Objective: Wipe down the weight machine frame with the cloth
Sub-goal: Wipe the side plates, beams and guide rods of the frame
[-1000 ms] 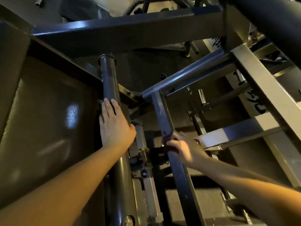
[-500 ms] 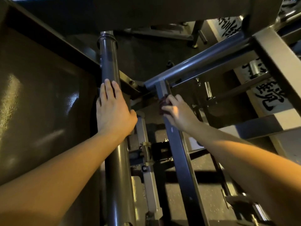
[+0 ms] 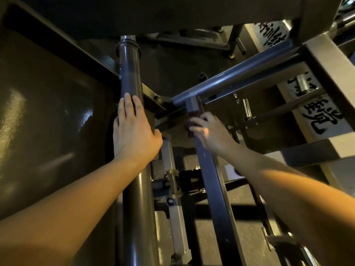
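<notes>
Weight machine frame [image 3: 315, 60] fills the whole view, its dark painted members crossing above a speckled floor [image 3: 247, 233]. A broad glossy panel [image 3: 48, 121] takes up the left side. Just right of it a thick round post [image 3: 128, 70] runs from near to far, and a slanted tube [image 3: 240, 73] comes in from the far right to meet a square bar [image 3: 213, 179] at a welded joint in the centre.

The left hand [image 3: 134, 135] lies flat on the round post, fingers straight and together, apparently bracing the body. The right hand [image 3: 211, 135] has its fingers curled round a small dark reddish cloth [image 3: 193, 114] and presses it against the top of the square bar, just below the joint.

The step in hand looks like wiping that bar. To do it well, the cloth should probably sit flat with firm, even pressure, wrap over the bar's edges so the side faces are cleaned too, and be worked into the corner under the tube, where grime tends to collect, before one long stroke along the bar's length. The bracing hand helps steady that reach.
</notes>
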Demonstrator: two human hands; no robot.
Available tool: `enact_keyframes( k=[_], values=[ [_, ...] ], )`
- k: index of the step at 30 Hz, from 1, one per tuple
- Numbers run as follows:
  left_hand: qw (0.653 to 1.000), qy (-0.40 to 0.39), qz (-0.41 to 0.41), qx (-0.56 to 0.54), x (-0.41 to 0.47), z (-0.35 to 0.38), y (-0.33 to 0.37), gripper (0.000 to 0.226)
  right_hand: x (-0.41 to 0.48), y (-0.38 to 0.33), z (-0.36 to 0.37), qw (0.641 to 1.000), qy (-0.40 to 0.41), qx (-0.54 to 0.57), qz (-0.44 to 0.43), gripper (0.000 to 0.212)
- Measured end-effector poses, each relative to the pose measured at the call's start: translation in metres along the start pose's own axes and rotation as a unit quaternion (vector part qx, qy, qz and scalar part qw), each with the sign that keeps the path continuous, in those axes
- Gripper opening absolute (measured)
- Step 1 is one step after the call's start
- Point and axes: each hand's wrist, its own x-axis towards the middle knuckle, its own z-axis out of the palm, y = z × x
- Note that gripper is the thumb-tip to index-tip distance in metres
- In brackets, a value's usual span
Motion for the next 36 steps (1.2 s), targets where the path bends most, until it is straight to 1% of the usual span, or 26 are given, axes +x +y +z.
enact_keyframes(
  k=[2, 4, 6, 9, 12, 14, 18, 20, 22, 24, 25, 28, 30, 31, 32, 34, 36],
  values=[
    [1.0, 0.004, 0.001, 0.002, 0.0, 0.001, -0.001, 0.102, 0.035, 0.002, 0.002, 0.998, 0.051, -0.004, 0.02, 0.032],
    [1.0, 0.002, 0.003, 0.002, 0.0, 0.0, -0.001, 0.102, 0.03, -0.001, 0.003, 0.997, 0.068, -0.001, 0.031, 0.031],
    [1.0, -0.002, -0.002, -0.001, 0.0, -0.002, -0.001, 0.103, -0.009, -0.005, 0.003, 0.999, 0.045, 0.007, 0.009, 0.032],
    [1.0, -0.007, -0.006, -0.006, -0.002, -0.006, 0.003, 0.103, -0.075, -0.01, 0.002, 0.999, -0.026, 0.037, -0.014, 0.035],
    [1.0, -0.012, -0.004, -0.017, -0.003, -0.008, 0.003, 0.102, -0.09, -0.009, 0.004, 0.995, -0.056, 0.068, -0.038, 0.039],
    [1.0, -0.012, -0.003, -0.017, -0.002, -0.007, 0.003, 0.102, -0.067, -0.006, 0.005, 0.998, -0.028, 0.047, -0.03, 0.037],
    [1.0, 0.0, -0.003, -0.013, 0.002, 0.001, -0.001, 0.102, 0.033, 0.002, 0.006, 0.999, 0.042, 0.022, -0.009, 0.039],
    [1.0, 0.003, -0.001, -0.01, 0.001, 0.003, -0.002, 0.101, 0.07, 0.002, 0.003, 0.998, 0.053, -0.034, -0.023, 0.037],
    [1.0, 0.004, 0.003, -0.01, 0.001, 0.002, -0.001, 0.101, 0.07, -0.001, -0.001, 0.997, 0.071, -0.038, -0.012, 0.038],
    [1.0, 0.003, 0.003, -0.014, 0.0, 0.001, -0.001, 0.101, 0.024, -0.006, 0.006, 0.997, 0.078, -0.002, 0.002, 0.038],
    [1.0, 0.004, -0.001, -0.017, -0.001, 0.0, -0.001, 0.102, -0.008, -0.01, 0.011, 0.998, 0.065, 0.01, -0.021, 0.037],
    [1.0, 0.001, -0.007, -0.025, -0.002, -0.005, 0.004, 0.102, -0.094, -0.018, 0.024, 0.994, -0.052, 0.038, -0.092, 0.033],
    [1.0, 0.0, -0.013, -0.028, -0.003, -0.006, 0.005, 0.101, -0.104, -0.014, 0.022, 0.985, -0.082, 0.039, -0.149, 0.032],
    [1.0, -0.001, -0.011, -0.028, -0.003, -0.005, 0.005, 0.101, -0.092, -0.011, 0.017, 0.984, -0.082, 0.006, -0.157, 0.033],
    [1.0, 0.0, -0.008, -0.027, -0.003, -0.005, 0.004, 0.1, -0.072, -0.012, 0.009, 0.985, -0.061, -0.031, -0.157, 0.034],
    [1.0, 0.004, -0.005, -0.026, -0.002, -0.004, 0.002, 0.1, -0.021, -0.003, 0.003, 0.99, 0.018, -0.048, -0.135, 0.037],
    [1.0, 0.007, -0.005, -0.026, -0.001, -0.002, 0.001, 0.099, 0.026, 0.006, 0.0, 0.994, 0.062, -0.055, -0.068, 0.035]
  ],
)
